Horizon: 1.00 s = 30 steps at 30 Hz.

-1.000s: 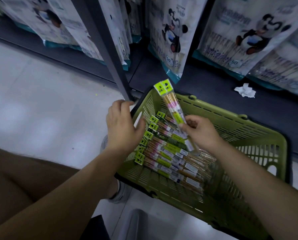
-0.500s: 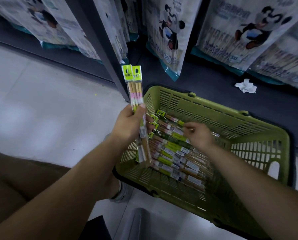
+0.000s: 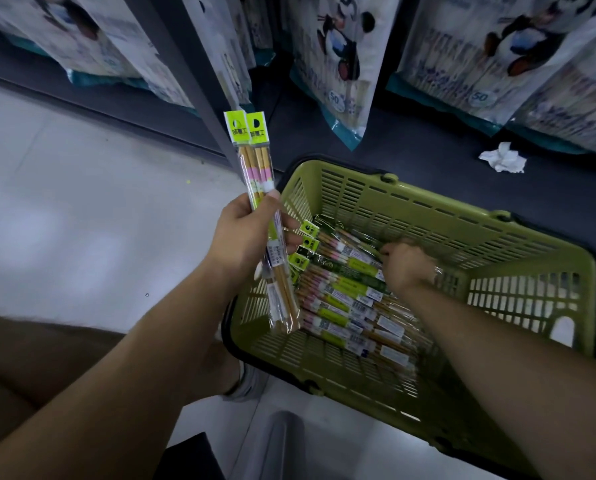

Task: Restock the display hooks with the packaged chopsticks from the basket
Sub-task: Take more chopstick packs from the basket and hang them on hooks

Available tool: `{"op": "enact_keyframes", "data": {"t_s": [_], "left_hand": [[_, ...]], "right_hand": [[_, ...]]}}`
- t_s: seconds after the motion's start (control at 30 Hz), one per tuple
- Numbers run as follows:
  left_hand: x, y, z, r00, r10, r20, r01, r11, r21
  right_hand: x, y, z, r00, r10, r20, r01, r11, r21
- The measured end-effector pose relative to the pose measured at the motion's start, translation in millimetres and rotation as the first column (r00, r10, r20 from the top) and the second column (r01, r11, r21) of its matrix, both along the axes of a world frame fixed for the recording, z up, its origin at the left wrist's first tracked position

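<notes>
pale shop floor [image 3: 64, 202] meets a dark shelf [image 3: 410, 161] with big panda bags [image 3: 334, 64]. my left hand [image 3: 244, 237] grips two chopstick packs [image 3: 255, 157], standing up, yellow tags on top. my right hand [image 3: 407, 265] is down in the green basket [image 3: 497, 216], on the pile of packs [image 3: 345, 299]; it is blurry, so i cannot tell if it pinches one. the pile lies long ways left to right, tags toward my left hand. my right hand is nearer, so it should pick next.

"50" stands on one panda bag [image 3: 331, 57], upper centre, and another [image 3: 476, 64], upper right. The chopstick packs' [image 3: 256, 174] yellow header print is unreadable.
</notes>
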<state>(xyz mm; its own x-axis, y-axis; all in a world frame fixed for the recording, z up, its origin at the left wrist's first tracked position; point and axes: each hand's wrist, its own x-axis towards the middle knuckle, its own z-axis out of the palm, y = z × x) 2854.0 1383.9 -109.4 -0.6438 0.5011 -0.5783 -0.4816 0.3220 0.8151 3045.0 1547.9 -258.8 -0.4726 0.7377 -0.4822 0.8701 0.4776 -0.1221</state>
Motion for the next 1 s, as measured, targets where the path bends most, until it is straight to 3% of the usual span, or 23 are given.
{"op": "enact_keyframes", "data": {"t_s": [0.1, 0.23, 0.33, 0.43, 0.77, 1.0], "left_hand": [[-1, -1, -3, 1.0, -0.005, 0.012, 0.005, 1.0, 0.007], [-3, -1, -6, 1.0, -0.006, -0.001, 0.006, 1.0, -0.001], [-2, -2, -7, 1.0, -0.026, -0.017, 0.026, 1.0, -0.001], [-2, -2, -7, 0.999, -0.03, -0.019, 0.03, 1.0, 0.009], [0, -1, -4, 0.998, -0.049, -0.031, 0.049, 0.998, 0.026], [0, -2, -6, 0.997, -0.065, -0.042, 0.066, 0.998, 0.023]], "right_hand": [[4, -2, 8, 0.991, -0.039, -0.125, 0.041, 0.999, 0.007], [10, -18, 14, 0.955, 0.07, -0.289, -0.06, 0.997, 0.043], [8, -20, 9, 0.966, 0.141, -0.215, -0.155, 0.987, -0.046], [2, -17, 7, 0.979, 0.117, -0.167, -0.144, 0.977, -0.158], [-9, -1, 8, 0.982, 0.186, -0.04, -0.19, 0.94, -0.283], [-2, 7, 22, 0.979, 0.16, -0.126, -0.188, 0.947, -0.259]]}}
